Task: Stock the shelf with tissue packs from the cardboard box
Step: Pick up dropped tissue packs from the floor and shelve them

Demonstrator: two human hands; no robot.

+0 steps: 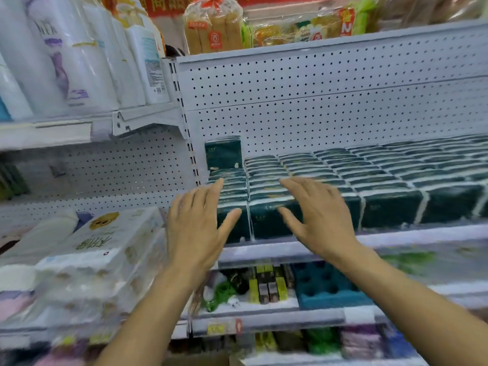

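Forearms: nearest the camera, both bare, rising from the bottom edge toward the shelf
Left hand: fingers straight and spread, holding nothing; it hovers at the front left corner of the packs, fingertips over the leftmost column, whether touching I cannot tell through the blur
Right hand: likewise flat and spread, empty, palm down over the second and third columns
Tissue packs: dark green, standing in tight rows front to back on the shelf, filling it from the left upright rightward out of view
Upright pack: one pack stands taller at the back left corner, against the pegboard; it looks like the start of a second layer, or a leftover
Cardboard box: a brown edge at the bottom of the picture may be it; too little shows to be sure
Progress: by my reading the bottom layer is done as far as visible; empty hands suggest squaring up the front row or reaching back for more
Left to do: plenty of open pegboard height above the packs, so a second tier could go in if stock remains; the box contents are hidden
Around: white wrapped paper rolls on the neighbouring bay to the left, bottles on the shelf above them, bagged bread on top, small goods on the shelf below
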